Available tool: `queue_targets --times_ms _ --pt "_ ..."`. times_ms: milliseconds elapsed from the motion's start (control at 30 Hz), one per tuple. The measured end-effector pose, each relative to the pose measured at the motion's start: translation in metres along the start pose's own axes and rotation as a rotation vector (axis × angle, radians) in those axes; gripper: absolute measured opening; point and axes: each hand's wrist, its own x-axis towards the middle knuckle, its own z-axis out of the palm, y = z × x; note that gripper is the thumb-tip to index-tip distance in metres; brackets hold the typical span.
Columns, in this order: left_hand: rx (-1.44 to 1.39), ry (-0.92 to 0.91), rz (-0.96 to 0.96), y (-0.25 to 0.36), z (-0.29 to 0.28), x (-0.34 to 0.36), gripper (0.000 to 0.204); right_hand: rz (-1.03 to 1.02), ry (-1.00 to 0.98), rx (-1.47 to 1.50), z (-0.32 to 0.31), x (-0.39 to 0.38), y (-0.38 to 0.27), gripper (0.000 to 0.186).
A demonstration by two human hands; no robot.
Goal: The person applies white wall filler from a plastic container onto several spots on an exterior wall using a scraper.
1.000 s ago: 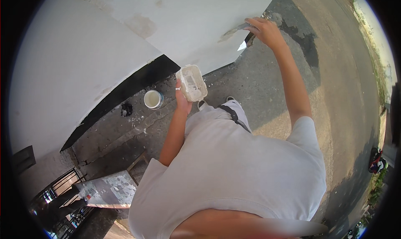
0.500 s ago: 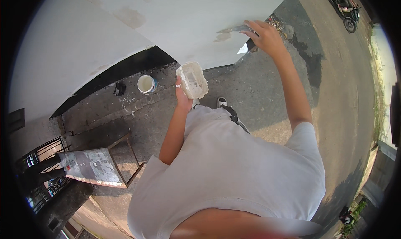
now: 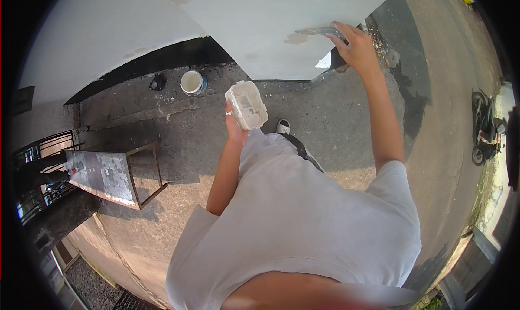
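My right hand (image 3: 355, 49) is closed around a putty knife (image 3: 318, 31), its blade flat against the white wall (image 3: 254, 23). Just below the blade tip is a beige patch of filler (image 3: 296, 38). Close to my waist, my left hand (image 3: 235, 127) grips an off-white plastic tub (image 3: 263, 103) by its side. Whitish residue coats the inside of the tub, which tilts toward me. There is a white smear on one of the left fingers.
A white bucket (image 3: 202, 85) stands on the concrete near the wall's base, beside a dark lump (image 3: 157, 82). At left is a metal-framed table (image 3: 103, 174) with a flaking top. A motorcycle (image 3: 487, 128) is at the far right. One shoe (image 3: 283, 127) shows below me.
The whole view has turned, so the table sits higher and the motorcycle lower. Along the wall, the putty knife has shifted slightly right relative to the beige patch. My left hand still holds the tub.
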Motion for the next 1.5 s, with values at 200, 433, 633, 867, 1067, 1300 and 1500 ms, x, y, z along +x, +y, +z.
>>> queue_targets --times_ms 200,433,633,867,1067,1300,1500 --pt "-0.014 -0.017 -0.011 -0.003 0.002 0.005 0.070 -0.041 -0.168 0.065 0.034 -0.006 -0.009 0.033" --pt "0.014 -0.060 -0.010 -0.002 0.017 -0.003 0.070 -0.068 0.043 -0.025 0.051 0.001 0.021 0.031" --pt "-0.024 0.008 -0.053 -0.002 0.004 0.003 0.069 -0.068 -0.053 0.126 0.036 0.001 0.013 0.030" --pt "-0.001 -0.060 -0.071 0.001 0.009 0.007 0.070 -0.070 -0.190 -0.067 0.098 0.019 0.033 0.034" --pt "-0.092 -0.091 -0.033 0.003 0.000 0.005 0.070 -0.086 -0.104 -0.040 0.054 0.019 0.016 0.033" --pt "-0.043 -0.082 -0.057 0.011 0.020 0.001 0.070 -0.160 -0.271 0.044 0.096 0.026 0.023 0.031" --pt "-0.032 -0.048 -0.037 0.009 0.016 0.001 0.068 -0.032 -0.024 -0.024 0.092 0.019 0.035 0.032"
